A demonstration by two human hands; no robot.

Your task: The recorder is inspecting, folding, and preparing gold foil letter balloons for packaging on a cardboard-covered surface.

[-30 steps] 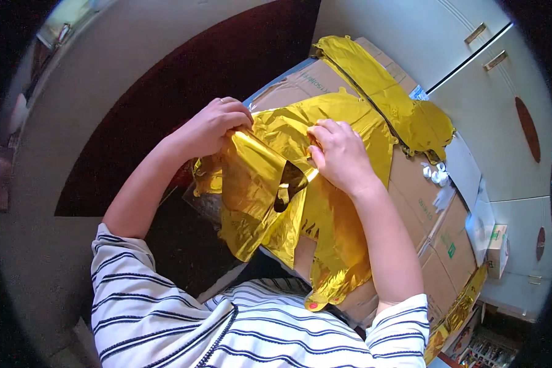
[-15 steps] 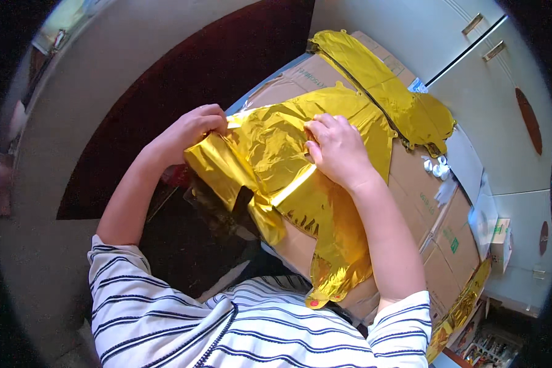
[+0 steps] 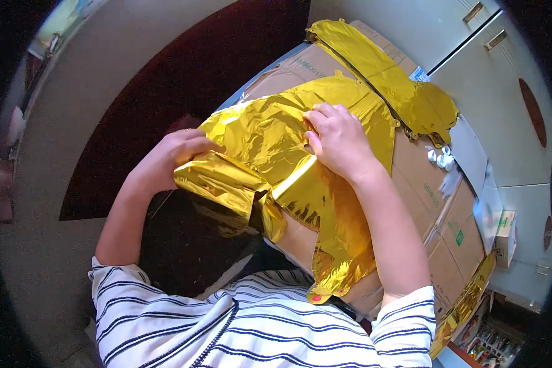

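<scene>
A flat, uninflated gold foil balloon lies creased across a cardboard-covered surface. Its left part overhangs the near-left edge and droops in a fold. At that fold my left hand is closed on the foil, fingers curled over it and the thumb hidden. My right hand pinches the foil around the middle of the balloon, fingertips together. Below the right hand, a narrower foil part hangs toward me, with a small red spot at its tip. Farther back lies a second flat gold foil balloon, touched by neither hand.
Flattened cardboard covers the work surface. To the right are white curled ribbons, a clear plastic bag and a small box. Pale cabinets stand behind. More gold foil hangs at the lower right.
My left hand has moved down and slightly left, pulling the balloon's left fold lower and spreading it. My right hand stays nearly in place on the foil.
</scene>
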